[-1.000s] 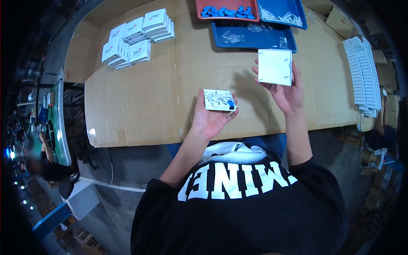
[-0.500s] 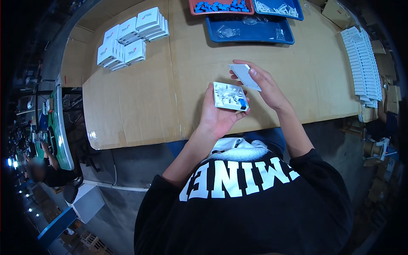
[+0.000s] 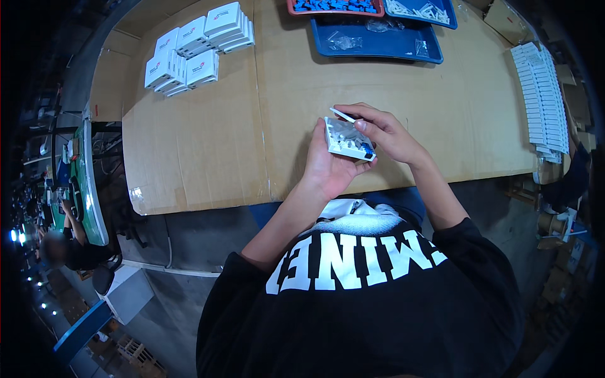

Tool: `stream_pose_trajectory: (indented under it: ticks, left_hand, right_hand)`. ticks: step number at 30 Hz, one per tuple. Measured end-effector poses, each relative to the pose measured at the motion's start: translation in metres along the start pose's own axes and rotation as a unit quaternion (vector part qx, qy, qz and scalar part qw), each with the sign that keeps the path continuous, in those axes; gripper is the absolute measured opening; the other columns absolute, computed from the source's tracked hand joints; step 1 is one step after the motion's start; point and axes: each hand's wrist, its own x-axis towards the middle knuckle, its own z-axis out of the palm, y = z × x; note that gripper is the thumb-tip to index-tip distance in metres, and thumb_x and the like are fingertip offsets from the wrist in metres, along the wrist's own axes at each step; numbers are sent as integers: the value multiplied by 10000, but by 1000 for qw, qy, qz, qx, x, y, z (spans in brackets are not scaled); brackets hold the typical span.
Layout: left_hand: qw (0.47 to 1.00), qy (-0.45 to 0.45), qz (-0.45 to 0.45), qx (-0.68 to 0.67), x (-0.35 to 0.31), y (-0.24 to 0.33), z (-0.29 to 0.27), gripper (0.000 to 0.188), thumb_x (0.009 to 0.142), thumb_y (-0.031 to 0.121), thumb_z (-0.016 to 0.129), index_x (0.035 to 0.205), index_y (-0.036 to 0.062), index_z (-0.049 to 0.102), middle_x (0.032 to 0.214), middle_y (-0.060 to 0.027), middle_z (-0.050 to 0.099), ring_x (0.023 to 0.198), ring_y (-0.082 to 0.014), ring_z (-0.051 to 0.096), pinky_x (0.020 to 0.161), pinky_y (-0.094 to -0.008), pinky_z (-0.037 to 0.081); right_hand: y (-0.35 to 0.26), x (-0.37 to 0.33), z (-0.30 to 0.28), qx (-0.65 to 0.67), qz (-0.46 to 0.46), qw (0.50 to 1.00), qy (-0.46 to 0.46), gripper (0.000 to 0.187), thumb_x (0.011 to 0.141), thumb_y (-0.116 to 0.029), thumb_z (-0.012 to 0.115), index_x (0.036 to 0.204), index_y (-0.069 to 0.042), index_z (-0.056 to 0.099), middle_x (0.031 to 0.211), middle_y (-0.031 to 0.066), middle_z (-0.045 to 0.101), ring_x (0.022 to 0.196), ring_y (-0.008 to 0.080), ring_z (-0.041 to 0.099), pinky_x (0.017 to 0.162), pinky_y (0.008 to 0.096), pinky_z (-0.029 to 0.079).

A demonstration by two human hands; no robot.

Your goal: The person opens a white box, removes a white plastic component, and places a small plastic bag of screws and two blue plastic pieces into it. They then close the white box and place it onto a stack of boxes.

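Note:
My left hand is closed around a small square white box from below and its left side. Inside the box lie a clear plastic bag with small pale parts and a blue piece at the near right corner. My right hand grips a flat white cover between thumb and fingers. The cover is tilted over the far edge of the box; whether the two touch, I cannot tell. The right fingertips are partly hidden behind the cover.
Stacked closed white boxes stand at the far left of the cardboard-covered table. At the back are a red tray of blue pieces, a blue tray of white pieces and a blue tray with clear bags. White cases line the right edge.
My right hand has brought the cover left and down to the box's far edge, tilting it so it shows nearly edge-on. The left hand still holds the box, slightly turned.

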Motion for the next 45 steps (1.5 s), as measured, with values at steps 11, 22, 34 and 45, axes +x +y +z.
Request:
stream_pose_trajectory:
  ticks: [11,22,34,45]
  left_hand:
    - [1000,12,1,3,10,-4,-6,701,1070,645,111,1459,163,440,1381,-119,531,1214,-298,550,984,-577,465]
    - [999,51,-12,-4,19,-2,-7,597,1096,552,175,1379,147,509,1361,-127,571,1249,-314,557,1049,-569,436]
    - [994,100,-36,-2,21,1,-9,443,1083,461,294,1267,160,562,1261,-118,604,1136,-299,585,967,-536,480]
    - [993,99,-56,-10,32,1,-24,456,1072,463,313,1262,138,571,1236,-120,622,1108,-298,593,953,-524,482]
  right_hand:
    - [-1,2,0,-2,67,997,-50,445,1021,-298,596,1392,-54,631,1324,112,646,1223,225,607,1070,367,462]
    - [8,5,4,-52,128,990,-14,437,1084,-362,526,1339,-45,685,1079,89,746,980,123,631,916,302,517]
    - [21,9,2,-75,143,987,-17,512,1085,-443,509,1287,-18,712,831,35,702,740,85,562,687,278,497]
    - [31,9,3,-89,146,985,-14,505,1080,-457,514,1306,-51,710,727,1,647,627,74,518,581,267,461]
